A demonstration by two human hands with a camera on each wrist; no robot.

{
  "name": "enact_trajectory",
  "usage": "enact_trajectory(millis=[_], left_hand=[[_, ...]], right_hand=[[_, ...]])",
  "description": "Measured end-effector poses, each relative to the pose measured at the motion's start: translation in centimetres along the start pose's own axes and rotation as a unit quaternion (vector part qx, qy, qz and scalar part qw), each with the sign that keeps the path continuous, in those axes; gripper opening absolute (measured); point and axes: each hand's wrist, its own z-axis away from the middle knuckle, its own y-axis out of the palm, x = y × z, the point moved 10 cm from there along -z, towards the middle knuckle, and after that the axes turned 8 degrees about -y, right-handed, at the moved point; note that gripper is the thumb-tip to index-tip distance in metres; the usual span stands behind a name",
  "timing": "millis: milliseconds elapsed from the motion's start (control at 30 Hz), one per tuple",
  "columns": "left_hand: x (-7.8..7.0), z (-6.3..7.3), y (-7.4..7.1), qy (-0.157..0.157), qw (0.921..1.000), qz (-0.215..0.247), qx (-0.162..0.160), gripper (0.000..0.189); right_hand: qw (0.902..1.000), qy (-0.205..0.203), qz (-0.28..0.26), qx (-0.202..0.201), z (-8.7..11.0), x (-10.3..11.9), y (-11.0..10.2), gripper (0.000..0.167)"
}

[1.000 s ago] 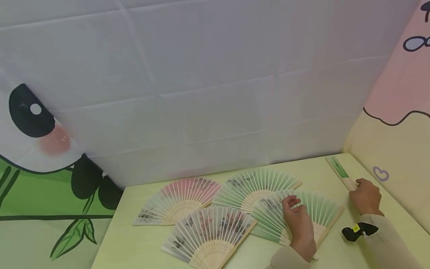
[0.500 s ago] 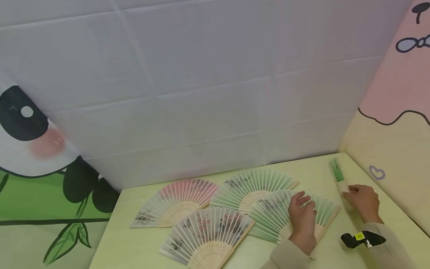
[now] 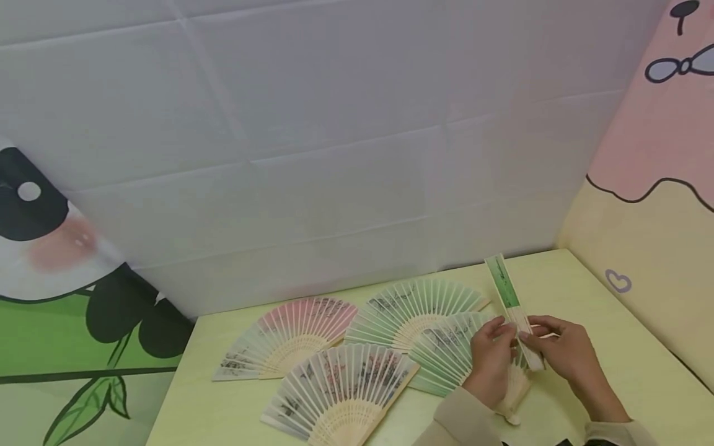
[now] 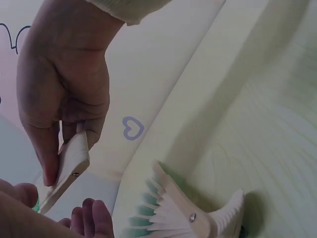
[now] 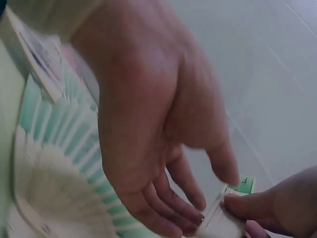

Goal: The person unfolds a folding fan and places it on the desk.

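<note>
My right hand (image 3: 571, 353) pinches a folded hand fan (image 3: 504, 285) by its pale ribs, thumb on the near face. The fan's green part points up and away. My left hand (image 3: 491, 359) is raised beside it, fingers loosely bent. In the right wrist view, the left hand's thumb and fingers stand spread on either side of the folded fan (image 5: 220, 218). Its metal rivet shows at the base in the left wrist view. Below the hands lies an opened green fan (image 3: 446, 356), partly hidden by the left hand.
Further left, several fans lie spread on the pale yellow table (image 3: 195, 396): a pink one (image 3: 312, 328), another green one (image 3: 418, 310), and a grey-white floral one (image 3: 346, 390) in front. A white wall covering (image 3: 334, 155) rises behind; a cartoon-printed wall (image 3: 658, 248) stands right.
The right hand has lifted the folded fan from the table's right side and brought it left to the left hand. The left hand has stayed over the green fan.
</note>
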Motion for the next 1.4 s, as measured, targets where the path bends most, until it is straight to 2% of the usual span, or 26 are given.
enact_trajectory(millis=[200, 300, 467, 633, 767, 967, 1133, 1233, 1367, 1400], left_hand=[[-0.2, -0.2, -0.9, 0.022, 0.9994, 0.003, 0.028, 0.016], [-0.2, -0.1, -1.6, 0.02, 0.9992, 0.004, 0.033, 0.016], [-0.4, 0.3, -2.4, 0.012, 0.9991, -0.012, 0.039, 0.016], [-0.5, 0.6, -3.2, 0.019, 0.9989, -0.013, 0.042, 0.016], [-0.5, 0.9, -4.0, 0.024, 0.9992, -0.001, 0.03, 0.017], [-0.3, 1.3, -5.3, 0.017, 0.9997, 0.016, 0.001, 0.017], [-0.5, 1.6, -6.2, 0.025, 0.9987, 0.04, -0.02, 0.015], [-0.7, 1.8, -6.6, 0.04, 0.9966, 0.067, -0.025, 0.016], [-1.0, 1.9, -7.0, 0.054, 0.9932, 0.098, -0.03, 0.015], [-1.0, 1.9, -7.1, 0.055, 0.9924, 0.105, -0.033, 0.014]], right_hand=[[0.9994, -0.006, -0.011, 0.033, 1.1, 1.2, 2.2, 0.048], [0.9987, -0.025, -0.004, 0.045, 1.2, 1.8, 2.8, 0.046], [0.9974, -0.042, -0.02, 0.056, 1.2, 2.7, 3.7, 0.047], [0.9979, -0.025, -0.035, 0.047, 1.1, 2.7, 4.2, 0.046], [0.9956, 0.016, -0.081, 0.045, 1.2, 1.9, 4.6, 0.048], [0.9803, 0.068, -0.182, 0.038, 1.7, 0.6, 5.3, 0.055], [0.9733, 0.079, -0.215, 0.021, 1.9, 0.2, 5.2, 0.054], [0.9659, 0.081, -0.246, 0.003, 2.0, 0.0, 4.9, 0.04], [0.9484, 0.088, -0.304, -0.023, 2.1, -0.4, 4.5, 0.013], [0.9436, 0.091, -0.317, -0.028, 2.2, -0.5, 4.4, 0.01]])
